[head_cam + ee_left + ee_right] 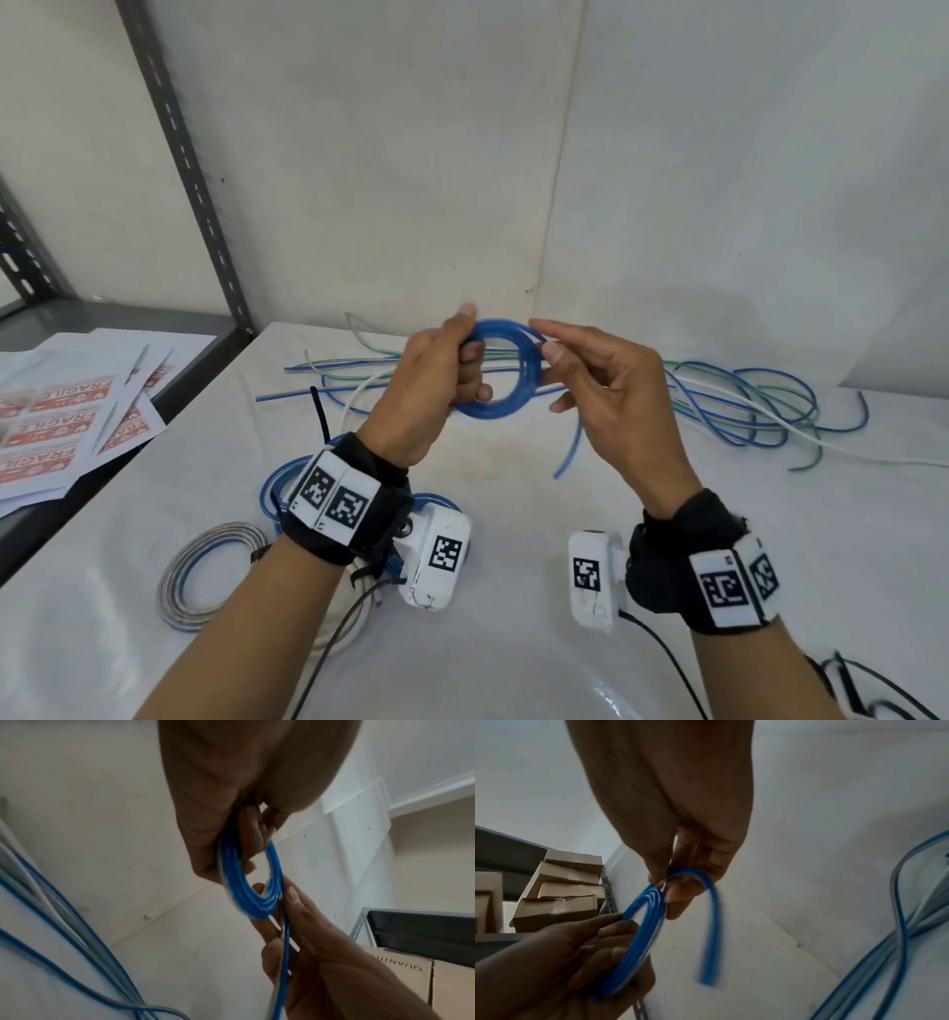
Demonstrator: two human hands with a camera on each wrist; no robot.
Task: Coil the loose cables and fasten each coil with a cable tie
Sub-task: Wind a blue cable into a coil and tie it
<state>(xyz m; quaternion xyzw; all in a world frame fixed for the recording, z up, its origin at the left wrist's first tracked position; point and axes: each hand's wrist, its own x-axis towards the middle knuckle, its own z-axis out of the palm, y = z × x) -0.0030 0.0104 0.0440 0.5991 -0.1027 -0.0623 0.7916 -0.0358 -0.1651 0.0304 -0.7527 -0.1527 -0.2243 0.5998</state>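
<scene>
A small blue cable coil [488, 413] is held up above the white table [513, 514]. My left hand [462, 334] grips the coil's left side, thumb on top and fingers curled through the ring. My right hand [545, 339] pinches the same cable at the coil's right side between thumb and forefinger. The cable's free end [567, 457] hangs down below it. In the left wrist view the coil [246, 894] shows several turns. In the right wrist view the tail [713, 923] arches from the pinch beside the coil [639, 933].
Loose blue, green and white cables [744, 406] lie across the back of the table. Near the front left lie a grey-and-blue coil [205, 580] and a blue coil [277, 483] with a black tie [321, 416] sticking up. Fragile labels [61, 426] cover a shelf at left.
</scene>
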